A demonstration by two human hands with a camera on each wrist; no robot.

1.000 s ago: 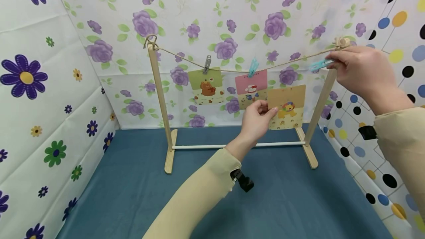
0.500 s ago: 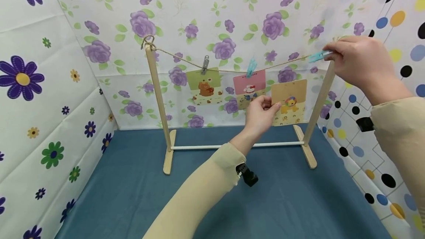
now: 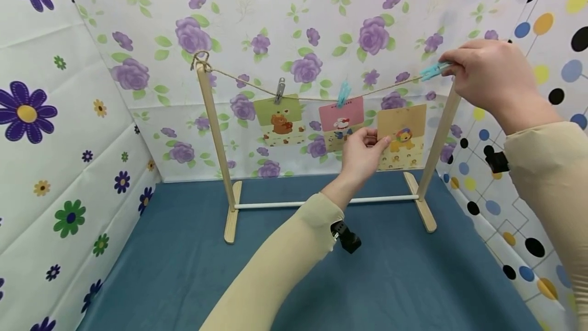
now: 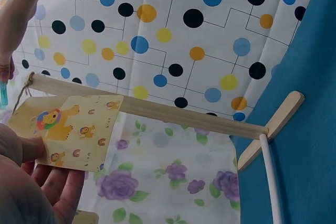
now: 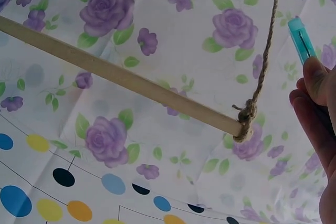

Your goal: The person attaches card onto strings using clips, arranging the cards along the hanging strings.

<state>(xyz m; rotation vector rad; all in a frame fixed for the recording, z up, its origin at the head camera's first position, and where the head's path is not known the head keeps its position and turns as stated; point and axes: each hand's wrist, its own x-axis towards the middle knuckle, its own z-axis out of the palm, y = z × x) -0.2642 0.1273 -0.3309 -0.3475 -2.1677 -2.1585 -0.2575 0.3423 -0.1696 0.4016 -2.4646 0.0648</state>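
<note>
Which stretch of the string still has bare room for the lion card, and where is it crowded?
Bare string runs between the blue peg on the pink card and the right post, above the lion card in the left hand. Another gap lies between left post and green card. Mid-string is crowded.

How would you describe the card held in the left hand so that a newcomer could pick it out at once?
Find the wooden rack with twine strung between its posts. Two cards hang clipped there, a green bear card and a pink card. The lion card is the tan one to their right, unclipped below the twine, pinched by the left hand.
</note>
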